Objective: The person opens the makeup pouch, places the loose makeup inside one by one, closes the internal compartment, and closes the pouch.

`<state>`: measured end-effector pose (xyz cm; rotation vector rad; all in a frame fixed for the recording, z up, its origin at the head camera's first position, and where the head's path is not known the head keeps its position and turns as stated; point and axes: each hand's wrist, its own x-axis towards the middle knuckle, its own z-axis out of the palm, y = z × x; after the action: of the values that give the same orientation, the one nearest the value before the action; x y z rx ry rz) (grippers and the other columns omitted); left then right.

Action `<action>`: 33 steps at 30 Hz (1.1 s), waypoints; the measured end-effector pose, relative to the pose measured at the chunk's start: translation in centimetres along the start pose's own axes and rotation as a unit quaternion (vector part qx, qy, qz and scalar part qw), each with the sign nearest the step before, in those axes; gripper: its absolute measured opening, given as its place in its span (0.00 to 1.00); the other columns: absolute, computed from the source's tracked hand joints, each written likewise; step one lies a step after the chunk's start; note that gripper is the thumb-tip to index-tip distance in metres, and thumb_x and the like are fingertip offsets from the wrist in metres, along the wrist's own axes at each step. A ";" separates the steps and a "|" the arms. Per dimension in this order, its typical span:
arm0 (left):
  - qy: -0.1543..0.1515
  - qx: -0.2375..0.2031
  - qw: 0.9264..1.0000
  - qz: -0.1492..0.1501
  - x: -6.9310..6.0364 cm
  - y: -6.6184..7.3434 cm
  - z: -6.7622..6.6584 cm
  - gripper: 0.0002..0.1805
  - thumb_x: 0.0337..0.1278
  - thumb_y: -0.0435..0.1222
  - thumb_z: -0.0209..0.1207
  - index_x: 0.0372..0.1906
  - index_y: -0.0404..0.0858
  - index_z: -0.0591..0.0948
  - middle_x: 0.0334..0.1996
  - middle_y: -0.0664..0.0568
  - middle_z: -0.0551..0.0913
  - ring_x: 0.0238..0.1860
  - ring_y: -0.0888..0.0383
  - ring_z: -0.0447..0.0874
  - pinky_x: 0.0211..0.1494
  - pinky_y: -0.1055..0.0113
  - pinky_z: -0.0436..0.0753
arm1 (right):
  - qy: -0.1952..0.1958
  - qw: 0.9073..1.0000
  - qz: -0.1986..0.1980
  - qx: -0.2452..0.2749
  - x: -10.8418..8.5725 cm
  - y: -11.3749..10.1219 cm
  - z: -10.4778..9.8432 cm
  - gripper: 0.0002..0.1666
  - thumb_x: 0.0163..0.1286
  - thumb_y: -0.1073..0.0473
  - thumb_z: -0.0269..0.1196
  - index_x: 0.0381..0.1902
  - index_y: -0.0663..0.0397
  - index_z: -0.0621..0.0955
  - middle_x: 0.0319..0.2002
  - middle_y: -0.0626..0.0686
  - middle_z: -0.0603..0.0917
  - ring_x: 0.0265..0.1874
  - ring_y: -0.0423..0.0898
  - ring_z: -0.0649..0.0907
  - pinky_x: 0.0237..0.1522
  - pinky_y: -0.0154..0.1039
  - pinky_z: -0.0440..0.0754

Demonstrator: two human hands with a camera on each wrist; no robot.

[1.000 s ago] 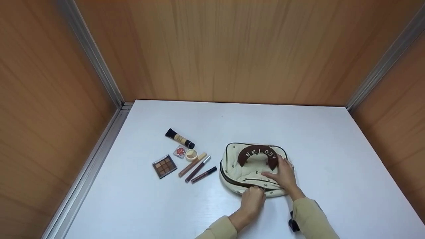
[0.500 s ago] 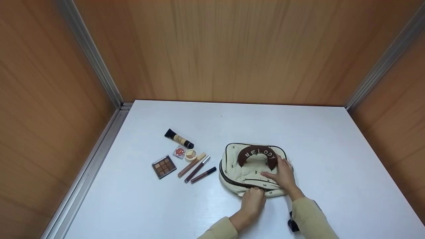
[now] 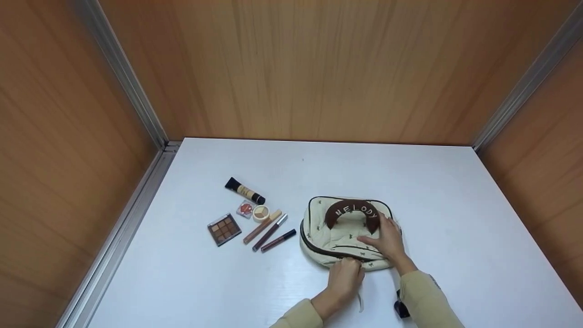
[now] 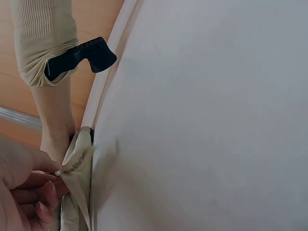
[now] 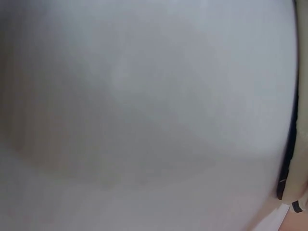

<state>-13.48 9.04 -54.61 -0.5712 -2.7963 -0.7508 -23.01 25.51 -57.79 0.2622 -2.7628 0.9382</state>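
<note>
A cream makeup bag (image 3: 339,232) with brown trim and a brown curved handle lettered MELODY lies on the table. My left hand (image 3: 345,276) has its fingers curled at the bag's front edge, by the dark zipper line (image 3: 319,248). In the left wrist view, the thumb and fingers of that hand (image 4: 36,192) pinch at the bag's edge (image 4: 79,168); the exact part is partly hidden. A thin pale strip (image 3: 361,303) hangs below the hand. My right hand (image 3: 388,241) rests on the bag's right side, thumb spread. The right wrist view shows only the bag's edge (image 5: 301,144).
Left of the bag lie a black-capped tube (image 3: 246,191), an eyeshadow palette (image 3: 224,229), a small red-and-clear compact (image 3: 246,209), a round concealer pot (image 3: 261,213) and several lip gloss tubes (image 3: 278,240). Wood panels (image 3: 291,68) wall the white table (image 3: 182,282).
My left hand has shifted very slightly left at the bag's front edge, and the pale strip now shows below it. The right hand keeps its place on the bag.
</note>
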 end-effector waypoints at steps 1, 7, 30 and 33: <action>0.004 0.000 1.000 0.002 0.0 0.0 -0.1 0.11 0.45 0.35 0.59 0.13 0.44 0.75 0.15 0.55 0.76 0.15 0.60 0.75 0.14 0.69 0.68 | 0.001 1.000 0.000 0.000 0.0 0.0 0.0 0.58 0.37 0.38 0.71 0.62 0.62 0.62 0.55 0.63 0.71 0.56 0.60 0.67 0.61 0.52 0.48; 0.038 0.011 0.999 0.021 0.0 -0.2 -1.0 0.11 0.44 0.36 0.60 0.12 0.45 0.75 0.14 0.56 0.77 0.16 0.60 0.76 0.15 0.70 0.69 | -0.011 1.000 0.012 -0.004 -0.1 0.0 0.0 0.59 0.38 0.38 0.70 0.62 0.62 0.60 0.55 0.65 0.70 0.57 0.61 0.64 0.61 0.52 0.48; 0.108 -0.003 0.994 0.027 3.0 -2.6 -3.5 0.18 0.45 0.37 0.63 0.42 0.32 0.75 0.42 0.47 0.73 0.43 0.56 0.74 0.44 0.70 0.75 | -0.006 1.000 0.003 -0.013 -0.1 -0.1 0.0 0.57 0.39 0.40 0.70 0.62 0.61 0.61 0.54 0.64 0.72 0.55 0.59 0.68 0.61 0.51 0.48; 0.100 -0.028 0.995 0.006 3.4 -2.9 -3.7 0.24 0.46 0.37 0.62 0.48 0.31 0.70 0.48 0.44 0.69 0.49 0.54 0.71 0.49 0.68 0.73 | -0.005 1.000 0.002 -0.010 0.0 -0.1 0.0 0.56 0.40 0.40 0.70 0.62 0.60 0.61 0.54 0.63 0.73 0.55 0.59 0.68 0.61 0.51 0.47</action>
<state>-17.51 5.88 -51.79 -0.4914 -2.5936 -0.8365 -22.95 25.45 -57.77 0.2589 -2.7821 0.9124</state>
